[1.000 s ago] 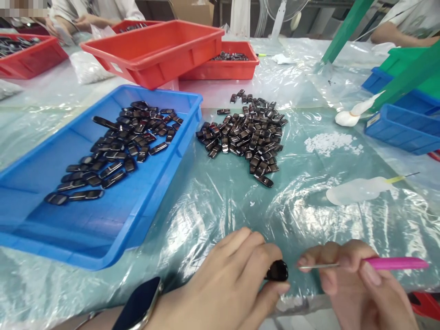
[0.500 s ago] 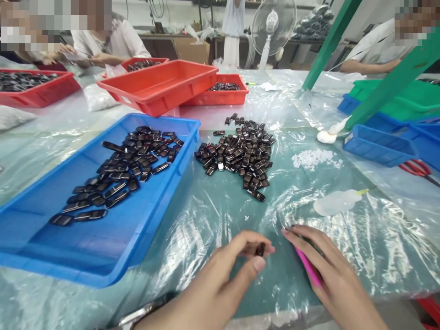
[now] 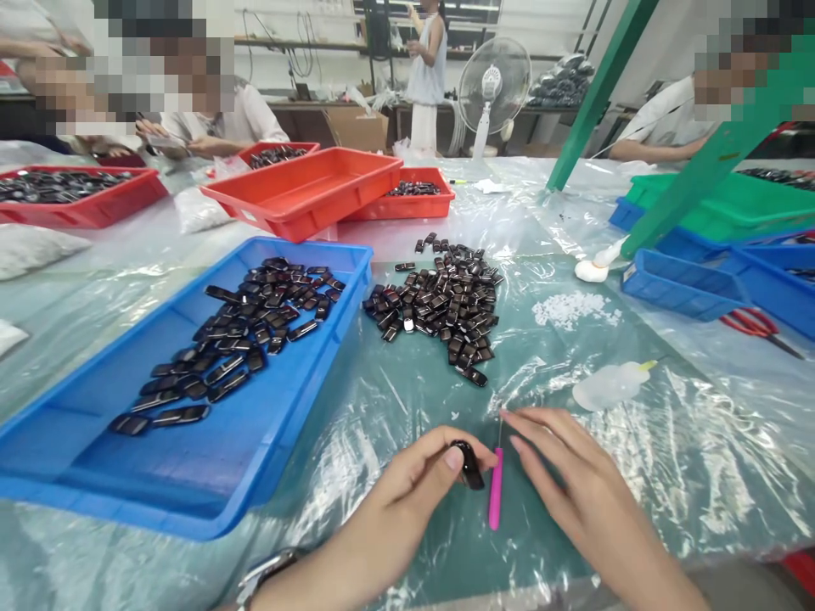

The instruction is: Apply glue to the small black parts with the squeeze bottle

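L hand (image 3: 413,481): pinching blk piece (image 3: 471,468) btwn fingers
R hand (image 3: 576,484): fingers wide apart
Pink tool (image 3: 495,494): btwn hands, nr surface (image 3: 458,556) front edge

"What do we have in our left hand (image 3: 413,488)?"

"We're pinching a glossy black piece (image 3: 469,466) between thumb and fingers, just beside a pink-handled tool (image 3: 495,494), over the plastic-covered table (image 3: 388,399)."

"And our right hand (image 3: 579,479)?"

"Nothing in its grasp that we can see; one fingertip sits by the tool's thin metal end, and we can't tell if they touch."

"Beyond?"

"We see a heap of black pieces (image 3: 446,297), with white bits (image 3: 576,311) to its right."
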### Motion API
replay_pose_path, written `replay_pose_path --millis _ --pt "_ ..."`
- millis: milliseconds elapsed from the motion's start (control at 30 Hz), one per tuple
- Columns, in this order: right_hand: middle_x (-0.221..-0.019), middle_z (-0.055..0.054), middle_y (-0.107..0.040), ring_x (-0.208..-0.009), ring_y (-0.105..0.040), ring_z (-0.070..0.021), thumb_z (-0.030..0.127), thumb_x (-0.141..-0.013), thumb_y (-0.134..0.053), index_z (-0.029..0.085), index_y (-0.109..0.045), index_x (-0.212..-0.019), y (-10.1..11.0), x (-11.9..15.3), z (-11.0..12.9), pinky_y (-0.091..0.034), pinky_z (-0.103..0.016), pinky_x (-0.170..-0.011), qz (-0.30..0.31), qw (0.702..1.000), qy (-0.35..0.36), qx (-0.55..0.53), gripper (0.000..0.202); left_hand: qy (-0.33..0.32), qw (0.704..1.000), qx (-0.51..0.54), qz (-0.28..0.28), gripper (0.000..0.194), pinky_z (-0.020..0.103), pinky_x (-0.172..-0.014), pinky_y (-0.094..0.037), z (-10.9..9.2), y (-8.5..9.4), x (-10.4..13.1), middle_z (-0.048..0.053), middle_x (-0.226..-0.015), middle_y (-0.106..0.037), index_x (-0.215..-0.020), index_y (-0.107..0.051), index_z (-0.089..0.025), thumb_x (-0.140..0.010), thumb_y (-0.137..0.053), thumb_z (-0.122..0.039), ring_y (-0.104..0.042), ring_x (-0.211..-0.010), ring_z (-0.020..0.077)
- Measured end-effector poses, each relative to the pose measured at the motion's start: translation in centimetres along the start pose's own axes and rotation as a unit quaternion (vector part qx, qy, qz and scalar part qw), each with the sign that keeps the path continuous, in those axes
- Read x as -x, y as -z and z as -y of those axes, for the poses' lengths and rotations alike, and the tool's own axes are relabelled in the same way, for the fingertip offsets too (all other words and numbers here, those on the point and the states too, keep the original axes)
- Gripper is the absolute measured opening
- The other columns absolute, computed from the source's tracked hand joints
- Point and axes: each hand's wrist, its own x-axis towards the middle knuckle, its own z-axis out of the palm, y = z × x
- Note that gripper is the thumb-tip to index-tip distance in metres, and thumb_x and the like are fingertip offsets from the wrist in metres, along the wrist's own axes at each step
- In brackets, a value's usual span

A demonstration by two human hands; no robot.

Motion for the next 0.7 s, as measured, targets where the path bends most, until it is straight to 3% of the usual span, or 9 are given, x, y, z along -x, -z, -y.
replay_pose_path --millis 133,333,433,567,700 --pt "-0.097 -0.011 -0.068 -0.089 -0.066 -0.0281 0.007 -0.098 -0.050 0.011 -0.069 -0.111 -1.8 -4.2 0.2 -0.057 -0.045 -0.074 0.061 0.995 0.074 0.015 0.024 -0.011 0.993 -0.040 -0.114 0.027 0.037 -0.086 -0.060 0.2 0.9 -0.2 0.005 -0.099 -0.076 -0.102 -0.074 -0.023 -0.097 -0.061 -0.046 -0.071 -0.095 0.0223" --pt "-0.085 0.000 -0.064 -0.077 -0.062 -0.0141 0.008 -0.094 -0.062 0.016 -0.063 -0.083 -3.5 -6.1 -0.1 -0.054 -0.029 -0.068 0.081 0.992 0.094 -0.015 0.014 0.023 0.981 -0.049 -0.185 0.026 0.034 -0.081 -0.062 0.9 1.8 -0.5 0.006 -0.097 -0.077 -0.110 -0.071 -0.019 -0.099 -0.059 -0.039 -0.075 -0.087 0.0203" --pt "-0.086 -0.003 -0.065 -0.078 -0.063 -0.0179 0.010 -0.097 -0.053 0.018 -0.063 -0.085 -3.1 -5.8 0.0 -0.053 -0.033 -0.068 0.072 0.992 0.057 -0.081 0.018 0.022 0.980 -0.059 -0.187 0.025 0.033 -0.079 -0.063 0.9 1.7 -0.6 0.007 -0.094 -0.077 -0.110 -0.070 -0.017 -0.100 -0.059 -0.036 -0.076 -0.083 0.0194" --pt "-0.092 -0.004 -0.066 -0.080 -0.066 -0.0190 0.018 -0.102 -0.048 0.024 -0.059 -0.094 -1.1 -4.9 0.7 -0.055 -0.033 -0.067 0.039 0.978 -0.051 -0.197 0.015 -0.028 0.979 -0.087 -0.184 0.018 0.033 -0.076 -0.064 0.7 1.2 -0.4 0.005 -0.088 -0.077 -0.105 -0.069 -0.018 -0.091 -0.070 -0.029 -0.075 -0.082 0.0200" --pt "-0.095 -0.001 -0.067 -0.080 -0.072 -0.0149 0.028 -0.105 -0.047 0.027 -0.058 -0.095 0.7 -3.4 2.1 -0.059 -0.025 -0.065 0.052 0.944 -0.112 -0.307 0.015 -0.153 0.948 -0.208 -0.189 0.028 0.031 -0.073 -0.063 1.1 0.5 0.4 0.001 -0.088 -0.076 -0.114 -0.062 -0.024 -0.089 -0.069 -0.013 -0.075 -0.081 0.0185"
